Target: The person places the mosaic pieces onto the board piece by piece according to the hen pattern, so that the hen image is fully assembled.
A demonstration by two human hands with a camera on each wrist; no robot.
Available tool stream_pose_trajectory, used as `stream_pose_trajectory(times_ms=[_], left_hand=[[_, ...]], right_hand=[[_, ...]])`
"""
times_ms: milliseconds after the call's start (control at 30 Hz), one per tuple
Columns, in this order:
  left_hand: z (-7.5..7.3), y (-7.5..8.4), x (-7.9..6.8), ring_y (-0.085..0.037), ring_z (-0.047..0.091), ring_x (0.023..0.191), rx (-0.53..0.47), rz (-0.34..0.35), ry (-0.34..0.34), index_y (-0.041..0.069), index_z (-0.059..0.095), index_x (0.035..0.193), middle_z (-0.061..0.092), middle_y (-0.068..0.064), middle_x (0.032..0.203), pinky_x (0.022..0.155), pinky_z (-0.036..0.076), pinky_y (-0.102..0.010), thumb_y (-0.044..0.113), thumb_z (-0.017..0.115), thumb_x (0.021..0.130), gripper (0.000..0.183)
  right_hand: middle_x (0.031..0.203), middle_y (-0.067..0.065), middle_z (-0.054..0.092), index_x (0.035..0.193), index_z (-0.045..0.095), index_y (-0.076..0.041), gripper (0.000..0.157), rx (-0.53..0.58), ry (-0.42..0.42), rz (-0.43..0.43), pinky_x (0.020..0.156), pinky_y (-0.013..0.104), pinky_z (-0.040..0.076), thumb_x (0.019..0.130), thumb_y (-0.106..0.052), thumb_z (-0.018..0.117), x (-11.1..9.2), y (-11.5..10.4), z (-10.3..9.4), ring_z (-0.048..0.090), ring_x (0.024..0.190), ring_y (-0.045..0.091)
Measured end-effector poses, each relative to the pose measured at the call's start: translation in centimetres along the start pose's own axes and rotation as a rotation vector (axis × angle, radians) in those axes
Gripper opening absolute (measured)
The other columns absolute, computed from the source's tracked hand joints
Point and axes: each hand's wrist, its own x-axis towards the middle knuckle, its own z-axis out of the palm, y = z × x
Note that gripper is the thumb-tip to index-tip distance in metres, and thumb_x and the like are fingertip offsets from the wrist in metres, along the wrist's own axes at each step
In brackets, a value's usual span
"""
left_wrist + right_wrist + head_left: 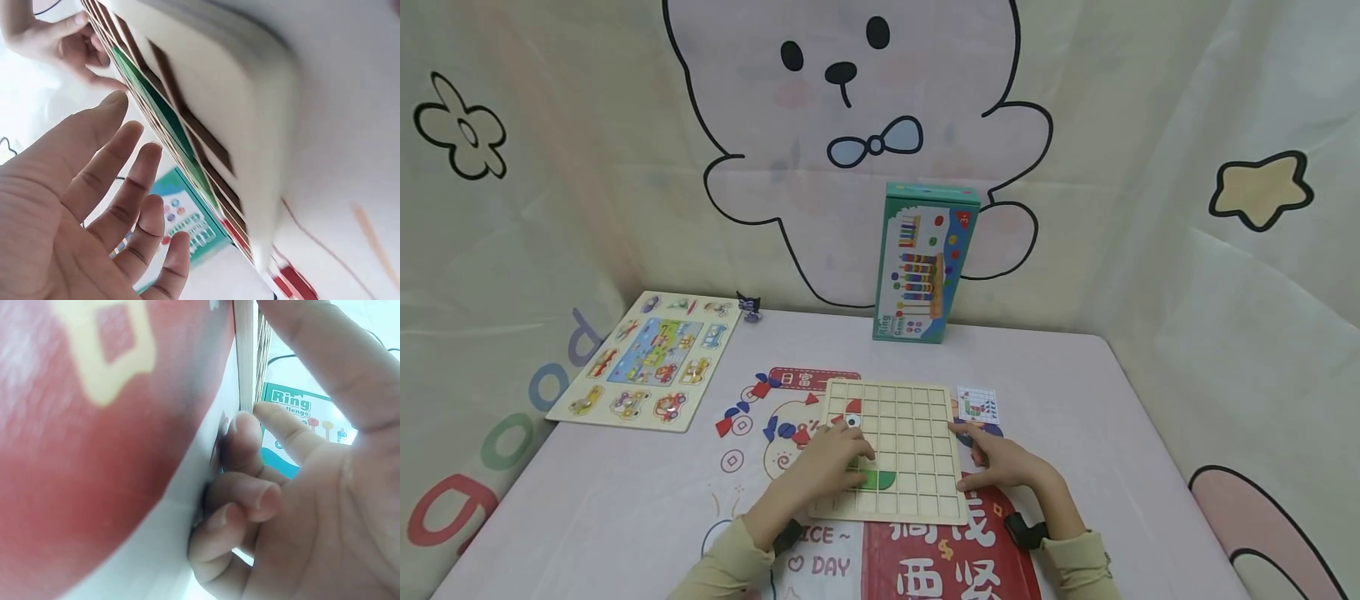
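Note:
A pale wooden grid board (pixel 917 450) lies in front of me in the head view. My left hand (pixel 827 458) hovers over its left part, fingers apart and gently bent, with nothing between them in the left wrist view. By its fingertips sit a green square (pixel 869 481) and a green quarter-round piece (pixel 887 480) in the grid. Higher up is a red piece (pixel 853 407), with a white piece with a dark dot partly hidden by the hand. My right hand (pixel 1011 462) touches the board's right edge with index finger and thumb; its other fingers (pixel 240 494) curl loosely below.
Beside the board's upper right corner lies a small pattern card (pixel 977 405). Several red and blue pieces (pixel 762 389) are scattered to its left. Farther back stand a green game box (pixel 925 267), a picture puzzle board (pixel 707 379) and a small dark figurine (pixel 748 307).

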Motion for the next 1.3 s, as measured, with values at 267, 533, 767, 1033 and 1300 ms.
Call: stream_pose_trajectory(times_ms=[267,533,767,1033,1300], left_hand=[[-1.0,-2.4,-0.8,-0.013,0.046,0.087,0.011,-0.095,0.053,0.022,0.072,0.094,0.064,0.007,0.095,0.078,0.039,-0.039,0.029,0.074,0.075,0.02],[-2.0,-4.9,-2.5,-0.012,0.042,0.084,-0.01,-0.229,0.107,0.022,0.072,0.095,0.064,0.009,0.093,0.08,0.038,-0.038,0.023,0.073,0.076,0.019],[-3.1,-6.8,-4.1,-0.013,0.044,0.082,-0.018,-0.28,0.122,0.019,0.072,0.092,0.063,0.006,0.093,0.077,0.038,-0.038,0.023,0.076,0.073,0.02],[-4.3,-9.0,-5.7,-0.022,0.052,0.091,0.044,-0.334,0.129,0.016,0.071,0.096,0.064,0.0,0.095,0.079,0.041,-0.047,0.025,0.076,0.073,0.025],[-5.3,-10.7,-7.2,-0.024,0.052,0.089,0.048,-0.417,0.114,0.015,0.07,0.098,0.064,-0.003,0.096,0.078,0.041,-0.048,0.023,0.075,0.075,0.025]], right_hand=[[0.077,0.003,0.045,0.143,0.034,-0.017,0.09,-0.003,0.003,-0.019,0.052,0.022,0.034,0.069,-0.042,0.078,0.0,0.2,0.1,0.039,0.063,0.011],[0.077,0.004,0.045,0.143,0.034,-0.017,0.09,0.002,0.001,-0.016,0.051,0.022,0.034,0.069,-0.041,0.078,0.0,0.1,0.1,0.039,0.062,0.011],[0.077,0.004,0.045,0.143,0.034,-0.017,0.09,0.01,0.003,-0.011,0.051,0.022,0.034,0.069,-0.042,0.078,0.0,0.0,0.1,0.039,0.063,0.011],[0.077,0.004,0.045,0.143,0.034,-0.018,0.09,0.003,0.001,-0.001,0.052,0.022,0.034,0.068,-0.043,0.078,0.0,0.1,0.1,0.039,0.062,0.012],[0.076,0.003,0.045,0.143,0.034,-0.017,0.089,-0.002,0.001,-0.021,0.051,0.022,0.033,0.069,-0.042,0.078,0.0,0.2,0.0,0.039,0.061,0.011]])
